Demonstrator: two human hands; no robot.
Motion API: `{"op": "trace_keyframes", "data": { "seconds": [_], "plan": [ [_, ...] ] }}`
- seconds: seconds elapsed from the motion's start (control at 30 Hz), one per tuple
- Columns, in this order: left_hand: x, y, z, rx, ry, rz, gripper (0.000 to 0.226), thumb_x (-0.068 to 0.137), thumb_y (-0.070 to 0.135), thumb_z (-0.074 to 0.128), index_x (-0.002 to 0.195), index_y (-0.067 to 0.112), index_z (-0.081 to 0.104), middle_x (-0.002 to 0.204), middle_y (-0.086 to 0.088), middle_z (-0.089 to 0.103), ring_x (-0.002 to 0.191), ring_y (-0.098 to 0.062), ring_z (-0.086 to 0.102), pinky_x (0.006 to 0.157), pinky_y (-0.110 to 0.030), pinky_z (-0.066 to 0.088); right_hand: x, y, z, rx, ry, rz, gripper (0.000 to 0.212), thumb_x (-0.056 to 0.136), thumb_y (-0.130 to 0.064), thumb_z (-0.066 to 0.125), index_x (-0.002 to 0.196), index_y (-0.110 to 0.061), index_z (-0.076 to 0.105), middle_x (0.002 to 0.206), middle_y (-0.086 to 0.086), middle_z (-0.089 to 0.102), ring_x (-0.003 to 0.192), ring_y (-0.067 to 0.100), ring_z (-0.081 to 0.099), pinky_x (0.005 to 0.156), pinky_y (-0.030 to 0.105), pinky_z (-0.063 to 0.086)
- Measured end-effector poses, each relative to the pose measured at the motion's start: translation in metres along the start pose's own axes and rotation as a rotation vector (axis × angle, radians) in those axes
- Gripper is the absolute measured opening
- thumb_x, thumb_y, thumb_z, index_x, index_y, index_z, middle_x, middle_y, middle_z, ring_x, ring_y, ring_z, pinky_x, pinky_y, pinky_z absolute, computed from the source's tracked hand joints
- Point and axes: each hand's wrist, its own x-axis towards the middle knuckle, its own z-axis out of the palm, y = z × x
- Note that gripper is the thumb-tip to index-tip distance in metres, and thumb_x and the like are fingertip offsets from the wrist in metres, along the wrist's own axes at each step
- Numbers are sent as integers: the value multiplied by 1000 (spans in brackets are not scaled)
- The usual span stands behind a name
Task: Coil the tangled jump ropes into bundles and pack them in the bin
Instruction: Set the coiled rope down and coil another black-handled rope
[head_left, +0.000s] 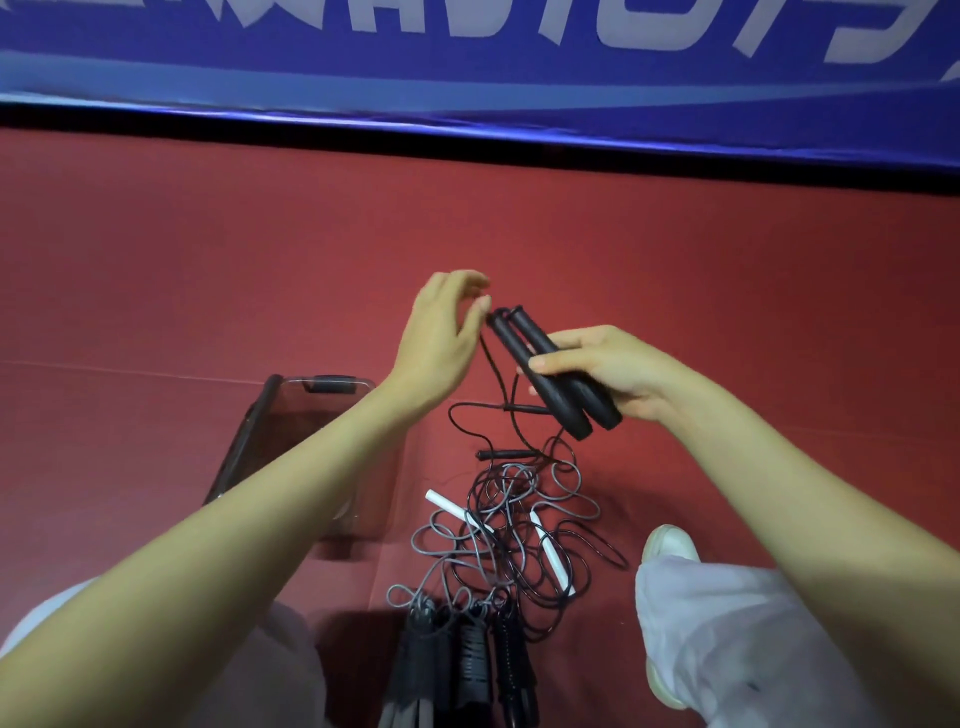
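Note:
My right hand (613, 376) grips two black jump-rope handles (550, 374) side by side, held above the red floor. My left hand (441, 332) is raised by the handles' upper ends and pinches the black cord (493, 371) that hangs from them. That cord drops into a tangled pile of black and grey ropes (519, 525) on the floor, with two white handles (447, 504) in it. A clear plastic bin (311, 415) stands to the left, partly hidden by my left forearm.
Several black ribbed handles (472, 649) lie at the bottom, between my legs in light trousers. A white shoe (670, 543) rests right of the pile. A blue banner (467, 62) runs along the far edge of the red floor (208, 260).

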Motion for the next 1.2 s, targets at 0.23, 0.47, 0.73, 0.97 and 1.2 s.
{"op": "trace_keyframes", "data": {
  "seconds": [0.23, 0.47, 0.73, 0.97, 1.2],
  "plan": [
    [-6, -3, 9, -440, -447, -321, 33, 100, 36, 49, 74, 16, 53, 61, 5, 47, 57, -11, 41, 58, -22, 35, -10, -2, -29, -208, -239, 61, 20, 90, -5, 59, 108, -6, 66, 99, 8, 73, 83, 17, 69, 72, 26, 54],
    [-4, 8, 13, -797, -312, -588, 28, 98, 23, 53, 72, 17, 46, 55, 2, 39, 43, -8, 29, 41, -18, 27, -11, 7, 0, -783, 48, -280, 34, 78, -36, 78, 103, -32, 54, 69, -9, 60, 61, 10, 59, 56, 20, 43],
    [-4, 6, 7, -798, -223, -609, 24, 98, 27, 55, 79, 14, 50, 58, 0, 47, 38, -7, 25, 38, -18, 22, -11, 11, -1, -1337, 395, -470, 56, 90, -38, 50, 143, -39, 33, 111, -5, 61, 100, 25, 60, 73, 34, 40],
    [-5, 5, 6, -817, -151, -551, 34, 95, 32, 59, 68, 17, 46, 55, 2, 43, 42, -9, 27, 44, -20, 24, -9, 12, -1, -866, 172, -386, 44, 90, -50, 59, 130, -41, 43, 74, -9, 55, 59, 4, 52, 59, 27, 40],
    [-1, 6, 3, -813, -111, -525, 33, 96, 41, 55, 76, 16, 61, 59, 4, 47, 54, -10, 38, 59, -25, 33, -3, 14, -4, -624, 176, -376, 50, 87, -51, 62, 133, -48, 43, 76, 3, 64, 54, 12, 47, 54, 22, 40]
  ]
}}
